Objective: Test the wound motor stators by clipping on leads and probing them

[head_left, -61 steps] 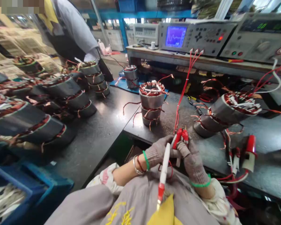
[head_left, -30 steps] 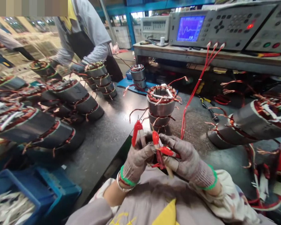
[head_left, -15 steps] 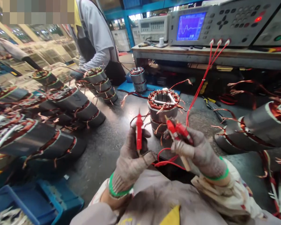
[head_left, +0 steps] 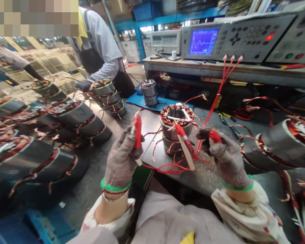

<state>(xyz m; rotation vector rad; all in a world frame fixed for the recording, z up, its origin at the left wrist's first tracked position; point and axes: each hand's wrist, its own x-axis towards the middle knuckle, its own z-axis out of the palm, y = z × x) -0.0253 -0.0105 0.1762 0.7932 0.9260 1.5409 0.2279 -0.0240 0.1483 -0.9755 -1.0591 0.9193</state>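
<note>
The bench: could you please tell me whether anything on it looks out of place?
A small white scrap lies at lower left on the bench, apart from other things, so it looks like stray litter. The red leads merely loop with slack; no spill shows.

One head-worn view, forward and down, close over left hand (head_left: 121, 154) and right hand (head_left: 228, 157), perhaps soft toward the edges.

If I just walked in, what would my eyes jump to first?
Probably the bright blue screen on the machine standing on the back shelf. Next, the red clips: one clip in the gloved left hand, another clip in the gloved right hand. A third clip sits between them, in front of a metal cylinder.
</note>
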